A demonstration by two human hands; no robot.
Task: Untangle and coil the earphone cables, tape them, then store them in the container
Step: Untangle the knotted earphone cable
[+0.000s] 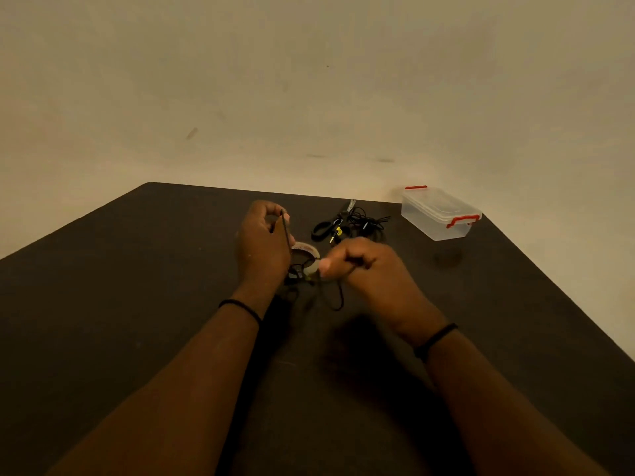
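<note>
- Pinching a black earphone cable (286,231) between thumb and curled fingers, the left hand (263,242) is raised above the table (137,304), the cable running down along its palm side toward the wrist; a dark band (240,307) circles that wrist
- Right hand (364,264) is closed in a fist round the same cable, lower and just right of the left hand; a loop of cable (338,297) hangs beneath it; a dark band (434,340) sits on its wrist too
- Between the two hands, partly hidden by them, a roll of tape (307,250) lies flat on the table; small dark parts of the cable bunch just in front of it
- Beyond the hands, a tangle of black cables (364,221) lies beside black-handled scissors (324,228)
- Farther right, near the table's far edge, a clear plastic container (439,214) stands with its lid on and red clips (462,219) at both ends
</note>
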